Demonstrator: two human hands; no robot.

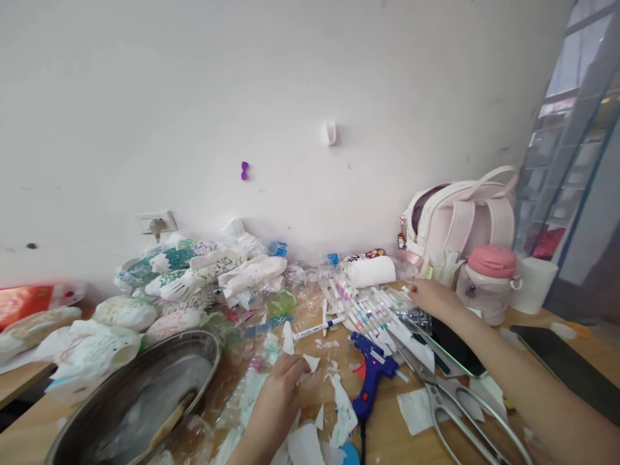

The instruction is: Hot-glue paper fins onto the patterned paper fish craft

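Note:
My left hand [278,394] rests on the wooden table [387,439] with its fingers curled down on a clear plastic bottle wrapped in white paper [249,391]. My right hand [431,296] reaches far forward over a row of several white markers [371,313], palm down and fingers together; what its fingertips touch is hidden. A blue glue gun [371,374] with a red light lies between my arms. Large steel scissors [450,400] lie under my right forearm.
A metal basin [97,426] sits at the front left. Paper-wrapped bottles [194,274] are heaped along the wall. A pink backpack [460,216], a pink-lidded bottle [487,281], a white cup [535,284] and a phone [453,349] stand on the right. Paper scraps litter the front.

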